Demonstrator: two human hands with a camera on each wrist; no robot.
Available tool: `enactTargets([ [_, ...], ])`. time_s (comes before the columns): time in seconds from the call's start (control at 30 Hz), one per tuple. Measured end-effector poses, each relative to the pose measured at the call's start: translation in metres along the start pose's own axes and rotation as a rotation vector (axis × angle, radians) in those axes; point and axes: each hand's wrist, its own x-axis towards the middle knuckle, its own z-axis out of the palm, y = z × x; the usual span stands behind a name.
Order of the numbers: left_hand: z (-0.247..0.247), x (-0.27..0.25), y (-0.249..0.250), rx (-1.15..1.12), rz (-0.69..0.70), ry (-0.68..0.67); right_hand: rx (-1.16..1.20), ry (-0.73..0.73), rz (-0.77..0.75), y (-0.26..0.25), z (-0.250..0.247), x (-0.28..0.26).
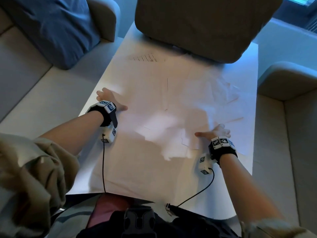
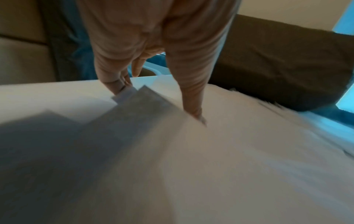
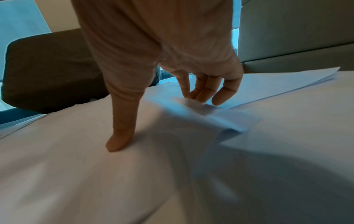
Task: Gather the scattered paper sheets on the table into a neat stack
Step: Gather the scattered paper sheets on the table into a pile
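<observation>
Several white paper sheets [image 1: 171, 100] lie spread and overlapping over the white table [image 1: 247, 165]; motion blur smears their edges. My left hand [image 1: 112, 100] is at the table's left edge. In the left wrist view, the left hand [image 2: 160, 104] has its thumb on top of the paper and its fingers [image 2: 118, 84] behind a raised sheet corner [image 2: 145, 98]. My right hand [image 1: 211, 132] is at the right side. In the right wrist view, the right hand [image 3: 156, 121] presses its thumb down while its curled fingers [image 3: 199, 94] touch a buckled sheet fold [image 3: 220, 121].
A dark brown cushion [image 1: 197, 28] overhangs the table's far edge. A blue pillow [image 1: 56, 31] lies on the beige sofa at the left, and a sofa arm [image 1: 288, 79] stands to the right. Black cables [image 1: 103, 169] hang from both wrist cameras across the near table edge.
</observation>
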Motion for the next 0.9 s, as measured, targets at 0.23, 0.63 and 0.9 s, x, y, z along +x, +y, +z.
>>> enactTargets([
  [0.23,0.002,0.026,0.002,-0.017,-0.038,-0.082,0.094,-0.027,-0.027,0.003,0.002,0.004],
  [0.63,-0.014,0.04,-0.004,-0.262,0.069,0.025,0.124,0.005,-0.042,0.005,0.004,0.003],
  [0.9,-0.016,0.044,-0.003,-0.411,0.18,0.151,-0.051,0.022,-0.055,-0.014,-0.002,-0.003],
])
